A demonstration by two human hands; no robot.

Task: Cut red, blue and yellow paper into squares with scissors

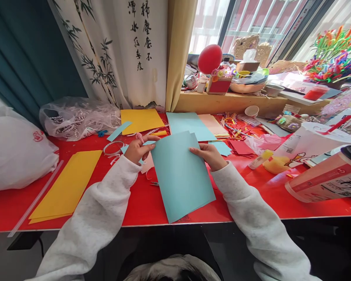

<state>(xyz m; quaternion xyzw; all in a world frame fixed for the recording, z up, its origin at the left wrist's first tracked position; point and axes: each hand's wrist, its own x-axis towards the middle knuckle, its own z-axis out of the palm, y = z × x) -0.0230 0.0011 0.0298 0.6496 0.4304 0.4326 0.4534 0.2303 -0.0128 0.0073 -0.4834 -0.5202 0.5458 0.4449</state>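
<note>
At frame centre, fingers of the left hand [136,150] and right hand [212,157] clamp opposite edges of the blue paper [183,179], apparently to steady its overlapping layers.

Red balloon [210,59] above cluttered windowsill [269,102].

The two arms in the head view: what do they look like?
They are a person's: the left sleeve and right sleeve are long, loose and light grey, with soft folds. The left hand and right hand have no gloves. No cables or printed markings show on the sleeves.
</note>
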